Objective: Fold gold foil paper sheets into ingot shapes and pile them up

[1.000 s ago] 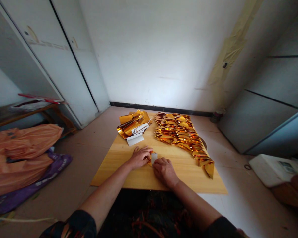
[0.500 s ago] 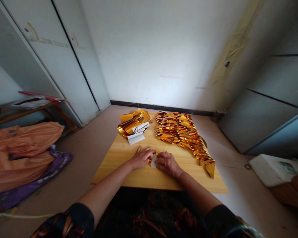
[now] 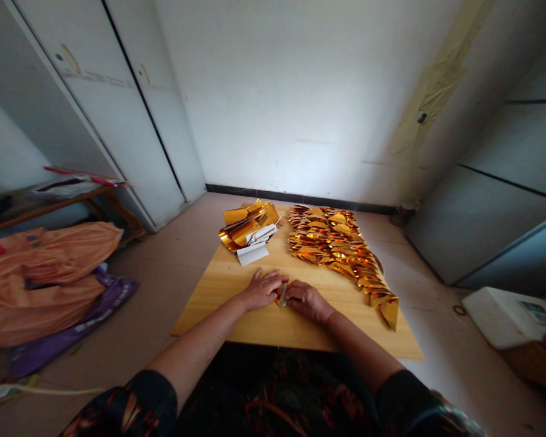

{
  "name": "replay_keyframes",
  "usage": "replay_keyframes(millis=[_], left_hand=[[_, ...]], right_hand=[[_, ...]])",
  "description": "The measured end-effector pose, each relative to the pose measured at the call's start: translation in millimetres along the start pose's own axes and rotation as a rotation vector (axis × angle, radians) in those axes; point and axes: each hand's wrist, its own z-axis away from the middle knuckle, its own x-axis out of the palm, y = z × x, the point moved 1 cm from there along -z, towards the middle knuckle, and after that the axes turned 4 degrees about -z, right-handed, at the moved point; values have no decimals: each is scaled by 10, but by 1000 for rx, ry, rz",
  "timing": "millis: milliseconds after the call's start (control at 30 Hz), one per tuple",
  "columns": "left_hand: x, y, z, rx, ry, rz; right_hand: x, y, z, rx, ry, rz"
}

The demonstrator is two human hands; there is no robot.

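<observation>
A small piece of gold foil paper [image 3: 283,296], its white-grey back partly showing, lies on the wooden board between my hands. My left hand [image 3: 262,290] rests on the board with its fingertips pressing the paper's left side. From the right, my right hand [image 3: 308,300] has its curled fingers on the paper's other side. Much of the piece is covered by the fingers. Ahead on the left lies a loose pile of gold sheets [image 3: 243,233], some with white backs up. Rows of folded gold paper pieces [image 3: 327,237] overlap at the right.
The wooden board [image 3: 200,315] stands before a white wall. Orange and purple bags [image 3: 50,273] lie on the floor at left, below a low wooden rack [image 3: 73,200]. A grey cabinet [image 3: 131,109] is behind them. At right are a refrigerator-like unit [image 3: 495,182] and a white box [image 3: 505,315].
The paper's right part has been folded over toward the left, so less of its white-grey back shows. My hands stay in nearly the same place; the whole view has shifted slightly.
</observation>
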Motion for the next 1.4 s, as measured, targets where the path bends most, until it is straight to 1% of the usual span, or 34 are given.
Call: replay_keyframes(millis=[133,267,400,533,700,867,1133,1300,1400], left_hand=[[34,-12,6,14,41,-14],[36,-19,17,40,32,-20],[7,-8,26,49,18,-9],[-2,-3,28,42,15,-2],[0,-13,18,55,5,7],[2,-19,5,34,2,5],[-8,-1,9,16,19,27],[-15,-3,-4,18,-17,31],[7,-4,-13,24,1,14]], right_hand=[[-11,-33,1,-16,4,-52],[-10,59,55,4,44,-31],[-6,152,60,45,41,-74],[-7,139,-20,142,-9,19],[-1,32,-133,296,-56,199],[14,-47,-189,310,-78,294],[75,-38,-196,363,-88,416],[85,-22,-186,433,-43,372],[98,-8,-174,452,-3,331]])
